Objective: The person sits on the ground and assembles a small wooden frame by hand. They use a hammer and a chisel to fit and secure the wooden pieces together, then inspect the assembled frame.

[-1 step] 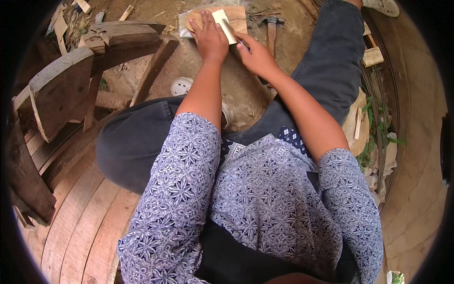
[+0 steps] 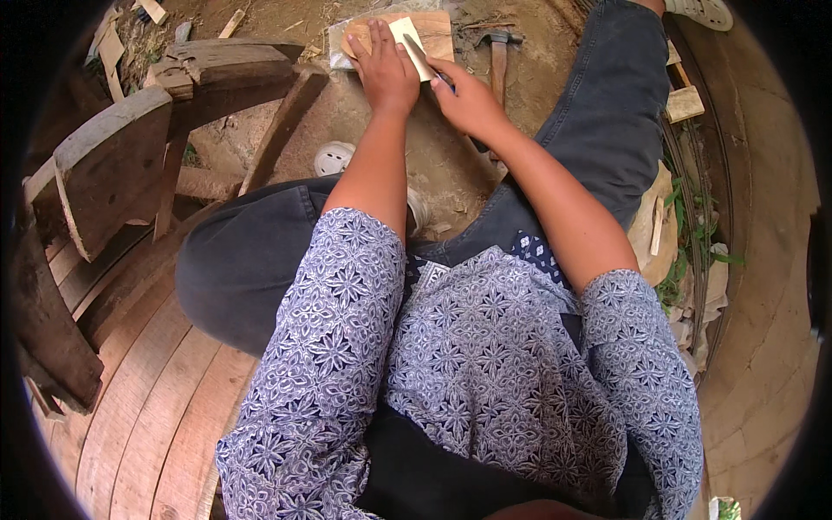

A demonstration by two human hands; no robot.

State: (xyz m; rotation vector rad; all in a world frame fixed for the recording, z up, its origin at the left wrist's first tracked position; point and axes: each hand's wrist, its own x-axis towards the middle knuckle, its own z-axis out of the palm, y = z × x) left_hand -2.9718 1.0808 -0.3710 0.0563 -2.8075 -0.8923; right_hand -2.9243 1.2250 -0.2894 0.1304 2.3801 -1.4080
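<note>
My left hand point(image 2: 384, 76) lies flat with its fingers stretched out over a rounded brown wooden board point(image 2: 438, 28) on the ground. Its index finger and thumb side rest along the left edge of a thin pale rectangular piece point(image 2: 401, 27), whose material I cannot tell. My right hand point(image 2: 469, 102) is closed round the handle of a knife point(image 2: 419, 55). The blade points up and left, lying over the pale piece; whether it touches is hard to see. Most of the handle is hidden in the fist.
A hammer point(image 2: 498, 62) lies just right of the board. Clear plastic point(image 2: 341, 57) shows under the board's left edge. At left stands a rough wooden frame point(image 2: 117, 173) beside planks point(image 2: 160, 407). My bent leg point(image 2: 247, 256) and stretched leg point(image 2: 607, 104) flank the ground. Wood scraps point(image 2: 684, 103) lie right.
The knife blade, blurred before, is now sharp and has shifted slightly left over the pale piece. My left hand stays in the same place.
</note>
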